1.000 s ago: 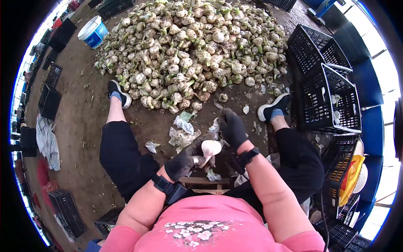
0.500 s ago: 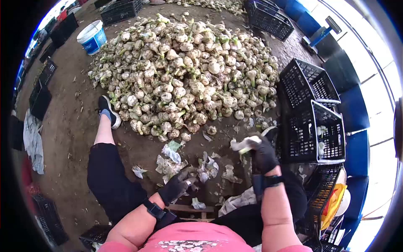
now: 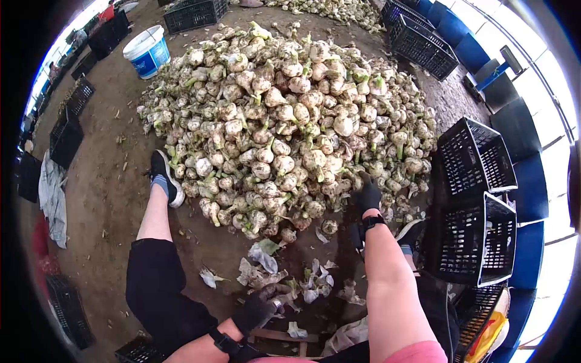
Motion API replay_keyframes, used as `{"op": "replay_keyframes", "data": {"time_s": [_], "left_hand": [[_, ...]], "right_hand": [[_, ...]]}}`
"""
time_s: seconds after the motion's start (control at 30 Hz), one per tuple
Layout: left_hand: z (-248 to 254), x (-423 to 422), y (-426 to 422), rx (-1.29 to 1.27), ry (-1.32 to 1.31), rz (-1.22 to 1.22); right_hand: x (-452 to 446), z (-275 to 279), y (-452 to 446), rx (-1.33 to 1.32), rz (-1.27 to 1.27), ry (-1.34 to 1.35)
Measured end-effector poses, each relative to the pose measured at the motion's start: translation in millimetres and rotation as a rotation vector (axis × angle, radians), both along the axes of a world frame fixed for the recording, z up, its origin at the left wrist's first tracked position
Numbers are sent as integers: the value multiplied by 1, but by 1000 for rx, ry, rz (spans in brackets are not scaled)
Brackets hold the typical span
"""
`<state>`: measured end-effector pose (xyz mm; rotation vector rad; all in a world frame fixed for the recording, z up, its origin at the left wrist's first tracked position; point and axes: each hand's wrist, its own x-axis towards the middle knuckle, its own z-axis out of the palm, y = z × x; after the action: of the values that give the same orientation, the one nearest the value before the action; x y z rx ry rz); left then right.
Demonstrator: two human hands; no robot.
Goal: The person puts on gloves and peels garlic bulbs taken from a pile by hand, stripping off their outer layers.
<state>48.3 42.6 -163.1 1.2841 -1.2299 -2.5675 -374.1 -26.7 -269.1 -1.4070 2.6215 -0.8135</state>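
My right hand (image 3: 367, 197), in a dark glove, reaches to the lower right edge of a large heap of garlic bulbs (image 3: 272, 133). Its fingers look spread against the bulbs, though partly hard to see. The bulbs are whitish, dirt-stained, with short green stems. Low in the middle, my left hand (image 3: 256, 311), also gloved, is closed with a small shiny thing at its fingertips that I cannot make out. Just in front of it lie loose papery peelings (image 3: 257, 275) on the dirt floor.
Black plastic crates (image 3: 466, 242) stand close on my right, beside blue panels (image 3: 529, 187). A white and blue bucket (image 3: 147, 53) is beyond the heap at the left. More crates (image 3: 66, 136) line the far left. My outstretched leg (image 3: 154, 278) borders the work area.
My right hand has moved forward to the heap, and the pale piece it held is gone from it. The view has shifted, with the heap now lower and nearer. My left hand stays low.
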Motion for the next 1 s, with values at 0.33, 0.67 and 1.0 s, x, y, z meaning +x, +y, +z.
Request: {"op": "replay_keyframes", "data": {"time_s": [0.33, 0.67, 1.0], "left_hand": [[20, -21, 2, -553, 10, 250], [-6, 19, 14, -725, 91, 228], [27, 24, 22, -309, 222, 149]], "right_hand": [[214, 150, 109, 89, 437, -353], [304, 190, 170, 150, 443, -301], [316, 196, 192, 194, 378, -68]]}}
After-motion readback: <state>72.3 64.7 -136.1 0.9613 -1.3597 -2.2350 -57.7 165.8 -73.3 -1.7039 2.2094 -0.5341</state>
